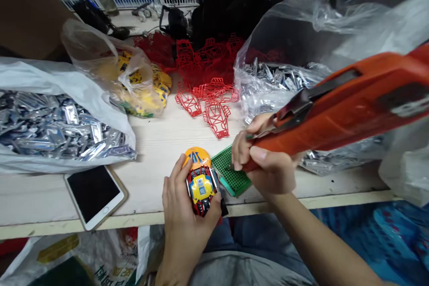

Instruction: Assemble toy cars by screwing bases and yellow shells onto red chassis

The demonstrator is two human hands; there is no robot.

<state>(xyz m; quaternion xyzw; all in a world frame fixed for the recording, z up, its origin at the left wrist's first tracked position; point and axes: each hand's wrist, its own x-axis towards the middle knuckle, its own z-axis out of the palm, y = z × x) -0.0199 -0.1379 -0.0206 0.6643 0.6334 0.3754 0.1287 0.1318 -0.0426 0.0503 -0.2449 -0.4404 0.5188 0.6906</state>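
We observe moderate, fairly even light on the pale tabletop (150, 192), seemingly from overhead, with small glints on the silver parts (67, 127) and sheen on the clear plastic bag (330, 18). The brown panel (30, 13) lies in deep shadow. We note wide-angle stretching toward the margins and blurred markings on the orange tool (351, 103).

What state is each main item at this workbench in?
Toy car, roof up, gripped in the left hand.
Orange handheld tool, gripped in the right hand; on or off unclear.
Smartphone, face up, screen dark.
White bag, open, silvery parts showing.
Small clear bag, open, yellow parts inside.
Large clear bag, open, more silvery parts inside.
Red frames, loose, some overlapping.
Green perforated tray, partly hidden by the right hand.
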